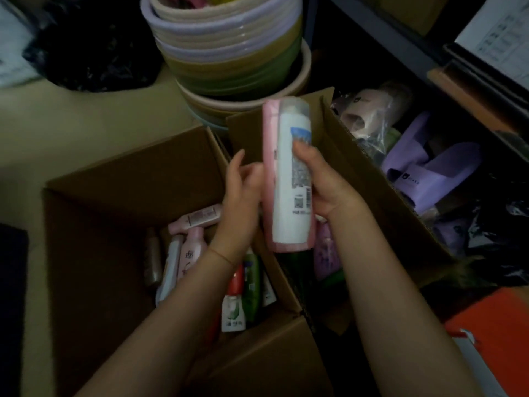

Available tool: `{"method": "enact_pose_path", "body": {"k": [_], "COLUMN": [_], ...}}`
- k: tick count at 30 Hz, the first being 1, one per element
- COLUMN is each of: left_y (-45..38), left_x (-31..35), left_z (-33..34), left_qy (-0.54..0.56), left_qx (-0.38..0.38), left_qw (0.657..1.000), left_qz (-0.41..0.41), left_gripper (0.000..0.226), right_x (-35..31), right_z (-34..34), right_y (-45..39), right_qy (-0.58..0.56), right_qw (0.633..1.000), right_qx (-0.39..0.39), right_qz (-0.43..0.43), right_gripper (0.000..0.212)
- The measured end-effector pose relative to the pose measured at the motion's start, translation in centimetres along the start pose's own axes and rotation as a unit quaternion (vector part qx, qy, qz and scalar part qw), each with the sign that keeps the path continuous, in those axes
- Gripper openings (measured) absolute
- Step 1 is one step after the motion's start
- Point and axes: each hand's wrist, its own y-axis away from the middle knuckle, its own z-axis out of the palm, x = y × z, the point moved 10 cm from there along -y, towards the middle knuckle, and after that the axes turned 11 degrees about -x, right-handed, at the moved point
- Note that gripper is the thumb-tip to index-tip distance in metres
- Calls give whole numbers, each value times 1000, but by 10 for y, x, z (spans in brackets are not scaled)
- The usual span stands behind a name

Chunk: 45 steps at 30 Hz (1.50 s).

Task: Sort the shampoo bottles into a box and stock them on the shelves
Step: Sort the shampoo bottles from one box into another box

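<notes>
Now I see the left hand, fingers loosely spread, touching the pink-and-white shampoo bottle from nine o'clock; the right hand wraps it from three. Below at seven, the open box holds loose bottles; stacked baskets stand at twelve.

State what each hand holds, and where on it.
Right hand grips the pink-and-white bottle around its middle; left hand touches its side.
</notes>
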Motion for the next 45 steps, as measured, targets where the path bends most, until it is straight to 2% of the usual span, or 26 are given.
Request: {"method": "enact_pose_path", "body": {"k": [2, 4, 7, 11, 12, 15, 17, 20, 23, 26, 28, 31, 32, 35, 37, 39, 42, 44, 45], "left_y": [0, 12, 41, 70, 72, 75, 77, 82, 65, 30, 14, 7, 7, 4, 4, 2, -1, -3, -4], "left_x": [10, 17, -21, -101, -117, -150, -162, -167, -140, -81, -27, 32, 36, 22, -2, -22, -23, -24, -24], "left_z": [-19, -42, -76, -108, -113, -122, -125, -136, -144, -112, -72, 6, 30, 88, 112, 120, 122, 124, 123], "left_qy": [112, 134, 204, 237, 237, 207, 165, 63, -65, -120, -216, -362, -393, -499, -591, -639, -652, -652, -657], "left_qx": [-45, -71, -50, 26, 42, 61, 74, 142, 192, 174, 151, 66, 26, -92, -174, -227, -228, -227, -222], "left_qw": [993, 988, 968, 940, 935, 935, 941, 941, 949, 970, 965, 912, 895, 831, 761, 715, 702, 700, 699], "left_qz": [-16, -25, -135, -242, -259, -280, -286, -300, -242, -117, -5, 182, 208, 228, 202, 168, 174, 180, 173], "left_gripper": [87, 75, 48, 60, 59, 58, 58, 52, 60, 53, 50, 49, 49, 46, 51, 61, 65, 58, 54], "right_x": [-1, 19, 77, 148, 151, 130, 104, 75, 39, 14, 8, 25, 35, 69, 90, 111, 121, 119, 117], "right_z": [47, 79, 89, 81, 80, 81, 83, 87, 48, -12, -49, -102, -116, -156, -170, -169, -142, -114, -108], "right_y": [-11, -27, -47, -49, -49, -51, -50, -50, -46, -32, -18, 4, 11, 33, 47, 60, 71, 69, 67], "right_qy": [9, 45, 93, 139, 166, 225, 202, 115, -13, -143, -183, -259, -264, -143, -64, -2, 113, 115, 105], "right_qw": [998, 997, 989, 961, 955, 951, 965, 986, 1000, 978, 958, 921, 916, 933, 942, 946, 933, 934, 936], "right_qx": [-53, -62, -18, 16, 19, -3, -23, -77, -2, 106, 168, 253, 278, 331, 307, 235, 86, -12, -34], "right_qz": [-10, 20, 112, 237, 247, 211, 163, 92, -10, -105, -143, -145, -121, 14, 120, 223, 331, 339, 335], "right_gripper": [36, 41, 49, 71, 69, 18, 15, 28, 25, 25, 26, 27, 27, 26, 28, 29, 30, 32, 33]}}
